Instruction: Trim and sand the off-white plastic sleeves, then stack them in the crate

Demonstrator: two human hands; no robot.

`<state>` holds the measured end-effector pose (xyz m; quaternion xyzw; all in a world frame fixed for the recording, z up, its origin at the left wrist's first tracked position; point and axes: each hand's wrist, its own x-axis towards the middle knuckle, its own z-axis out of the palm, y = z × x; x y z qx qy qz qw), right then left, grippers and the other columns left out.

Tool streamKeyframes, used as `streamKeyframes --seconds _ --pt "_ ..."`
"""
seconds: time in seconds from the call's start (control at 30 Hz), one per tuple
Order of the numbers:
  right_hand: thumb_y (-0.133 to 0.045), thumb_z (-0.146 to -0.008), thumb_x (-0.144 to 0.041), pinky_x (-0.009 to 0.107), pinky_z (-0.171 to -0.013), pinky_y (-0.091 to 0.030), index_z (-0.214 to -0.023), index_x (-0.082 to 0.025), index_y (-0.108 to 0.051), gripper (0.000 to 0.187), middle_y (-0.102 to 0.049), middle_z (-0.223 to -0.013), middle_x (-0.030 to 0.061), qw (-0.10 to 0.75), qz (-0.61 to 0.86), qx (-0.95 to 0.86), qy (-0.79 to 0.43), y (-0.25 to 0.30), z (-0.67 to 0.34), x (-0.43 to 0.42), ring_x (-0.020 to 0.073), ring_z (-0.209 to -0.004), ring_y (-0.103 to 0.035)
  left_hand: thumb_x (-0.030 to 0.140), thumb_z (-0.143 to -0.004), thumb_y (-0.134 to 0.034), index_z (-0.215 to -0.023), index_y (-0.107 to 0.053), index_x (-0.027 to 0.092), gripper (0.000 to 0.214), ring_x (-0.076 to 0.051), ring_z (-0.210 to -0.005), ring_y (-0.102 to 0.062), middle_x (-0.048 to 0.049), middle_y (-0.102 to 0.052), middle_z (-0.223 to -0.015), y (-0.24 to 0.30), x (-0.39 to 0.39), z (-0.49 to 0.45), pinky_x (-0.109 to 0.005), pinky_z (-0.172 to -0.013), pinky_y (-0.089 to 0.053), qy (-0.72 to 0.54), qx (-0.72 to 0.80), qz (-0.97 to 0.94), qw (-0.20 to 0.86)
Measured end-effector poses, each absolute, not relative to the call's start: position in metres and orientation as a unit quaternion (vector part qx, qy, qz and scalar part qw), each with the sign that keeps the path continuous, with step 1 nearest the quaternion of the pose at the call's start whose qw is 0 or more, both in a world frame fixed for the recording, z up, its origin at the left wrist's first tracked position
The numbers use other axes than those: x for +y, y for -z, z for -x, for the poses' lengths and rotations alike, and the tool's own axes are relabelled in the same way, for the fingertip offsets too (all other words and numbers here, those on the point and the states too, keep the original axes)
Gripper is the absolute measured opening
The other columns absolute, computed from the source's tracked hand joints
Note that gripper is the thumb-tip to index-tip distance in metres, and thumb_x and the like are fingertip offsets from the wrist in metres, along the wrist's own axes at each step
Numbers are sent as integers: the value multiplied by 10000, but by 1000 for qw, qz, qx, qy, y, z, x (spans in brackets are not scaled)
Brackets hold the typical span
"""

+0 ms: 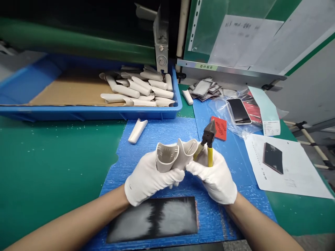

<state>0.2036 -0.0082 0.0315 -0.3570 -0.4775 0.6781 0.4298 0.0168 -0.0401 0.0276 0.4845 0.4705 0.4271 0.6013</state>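
Basically the tray [89, 113] of shells [138, 89] sits behind the left hand [149, 177], a sheet [300, 174] lies off past the right hand [214, 176], and a panel's [151, 219] on the mat [162, 134] closer in than both.

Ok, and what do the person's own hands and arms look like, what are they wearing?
The left hand and the right hand both wear white fabric gloves ending at the wrist. The forearms are bare, with no sleeves or watch showing.

Gloved left hand [149, 179] holding two curved beige plastic mouldings [176, 155] side by side; gloved right hand [213, 176] touching them and clasping yellow-handled pliers [208, 139]. More mouldings [138, 87] lie in a blue tray [89, 113], far left.
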Motion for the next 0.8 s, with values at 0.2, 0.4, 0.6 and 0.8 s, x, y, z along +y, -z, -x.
streamKeyframes --seconds 0.2,0.4,0.6,0.8 --pt "-1027 -620 -263 239 -561 -506 -858 -222 -736 378 -665 -695 -35 419 347 -450 -708 -42 -204 -12 108 -604 -569 361 -726 -868 -661 -679 160 284 -140 -600 -605 -25 -665 -610 -27 -36 -8 -231 -556 -505 -396 396 -512 651" --pt "-1003 -680 -294 242 -590 -521 -855 -214 -727 336 -693 -730 -27 426 318 -472 -704 -45 -202 -14 107 -627 -597 276 -685 -847 -744 -734 185 156 -184 -721 -659 -18 -702 -654 -33 -29 -3 -230 -610 -511 -376 400 -560 620" --pt "-1002 -683 -280 254 -593 -533 -890 -214 -741 340 -714 -738 -21 424 297 -477 -710 -43 -203 -15 122 -638 -635 257 -655 -903 -689 -735 203 180 -228 -828 -703 -23 -720 -671 -34 -29 1 -254 -656 -538 -380 414 -578 591" --pt "-1014 -640 -205 222 -589 -525 -882 -226 -763 350 -720 -739 -33 419 315 -470 -710 -41 -205 -15 103 -631 -623 218 -662 -894 -668 -724 201 171 -216 -861 -703 -4 -702 -669 -31 -28 0 -261 -783 -561 -394 401 -588 582"
